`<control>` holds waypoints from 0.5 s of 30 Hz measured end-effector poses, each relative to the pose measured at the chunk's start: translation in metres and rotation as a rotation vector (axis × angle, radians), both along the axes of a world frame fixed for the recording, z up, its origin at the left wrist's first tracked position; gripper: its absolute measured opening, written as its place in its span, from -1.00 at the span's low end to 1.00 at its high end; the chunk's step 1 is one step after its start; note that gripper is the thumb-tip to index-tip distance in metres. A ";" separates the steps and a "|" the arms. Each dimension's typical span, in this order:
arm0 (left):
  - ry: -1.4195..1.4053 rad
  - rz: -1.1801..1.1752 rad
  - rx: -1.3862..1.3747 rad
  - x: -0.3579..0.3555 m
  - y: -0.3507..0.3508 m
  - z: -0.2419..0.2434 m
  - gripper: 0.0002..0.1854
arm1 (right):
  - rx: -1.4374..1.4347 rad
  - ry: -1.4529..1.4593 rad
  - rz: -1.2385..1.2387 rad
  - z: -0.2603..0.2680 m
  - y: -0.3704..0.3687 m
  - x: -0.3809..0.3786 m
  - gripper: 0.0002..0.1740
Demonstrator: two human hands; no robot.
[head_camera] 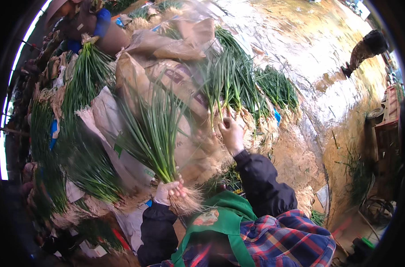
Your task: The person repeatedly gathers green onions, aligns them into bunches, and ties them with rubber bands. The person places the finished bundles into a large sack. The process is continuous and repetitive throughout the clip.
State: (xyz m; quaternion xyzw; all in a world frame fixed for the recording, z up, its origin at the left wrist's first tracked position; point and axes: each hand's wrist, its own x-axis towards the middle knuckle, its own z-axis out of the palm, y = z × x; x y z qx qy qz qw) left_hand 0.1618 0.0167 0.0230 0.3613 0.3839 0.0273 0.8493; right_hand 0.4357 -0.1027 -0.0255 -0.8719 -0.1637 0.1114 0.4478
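My left hand [170,191] is closed around the base of a bunch of long green-leaved plants with pale stringy roots, perhaps Chinese chives or young scallions [159,143]. The leaves fan up and away from me, and the roots [188,199] hang out at the right of the fist. Farther right, my right hand [231,131] has its fingers bent at the root end of a few upright stalks [220,103], beside a large heap of the same plants [237,73]. Its fingertips are partly hidden, so its hold on the stalks is unclear. Printed woven sacks [185,86] lie between the two bunches.
At the upper left, a person with blue sleeves [103,22] is near another bunch [87,63]. More plants [95,177] lie in heaps along the left. Someone's leg and boot [357,55] show on the wet floor at the upper right. A red cart [391,106] stands at the right edge.
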 end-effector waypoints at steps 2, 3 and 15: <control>0.075 0.011 -0.005 0.004 -0.009 0.003 -0.48 | 0.051 -0.089 0.052 0.020 -0.020 -0.043 -0.78; 0.106 0.009 -0.030 0.008 -0.015 0.003 -0.54 | 0.102 -0.166 0.113 0.030 -0.028 -0.067 -0.79; 0.213 -0.040 0.142 0.033 -0.050 -0.018 -0.96 | 0.277 1.086 0.190 0.021 0.001 -0.123 -0.55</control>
